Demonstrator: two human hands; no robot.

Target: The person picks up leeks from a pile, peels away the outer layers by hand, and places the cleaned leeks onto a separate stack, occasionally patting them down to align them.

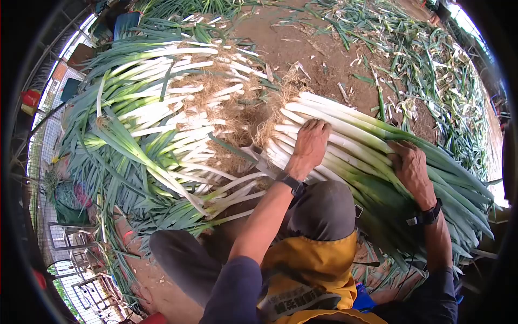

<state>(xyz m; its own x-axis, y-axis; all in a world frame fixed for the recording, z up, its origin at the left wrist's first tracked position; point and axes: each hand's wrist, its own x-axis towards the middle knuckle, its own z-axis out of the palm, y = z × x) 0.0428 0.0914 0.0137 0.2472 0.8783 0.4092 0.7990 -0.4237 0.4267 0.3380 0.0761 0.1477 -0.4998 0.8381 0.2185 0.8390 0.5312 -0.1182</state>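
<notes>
A thick bundle of leeks lies across my right knee, its roots toward the middle and its green leaves to the right. My left hand rests on the white stems near the roots, fingers curled over them. Farther along, my right hand is wrapped over the bundle where the stems turn green. Both hands hide the stems under them. Left of the bundle, a large pile of leeks is spread with its roots facing the bundle.
Bare soil shows beyond the bundle. Loose leaves and trimmings cover the ground at the right. At the far left stand a wire mesh wall and a green net bag. My yellow apron covers my lap.
</notes>
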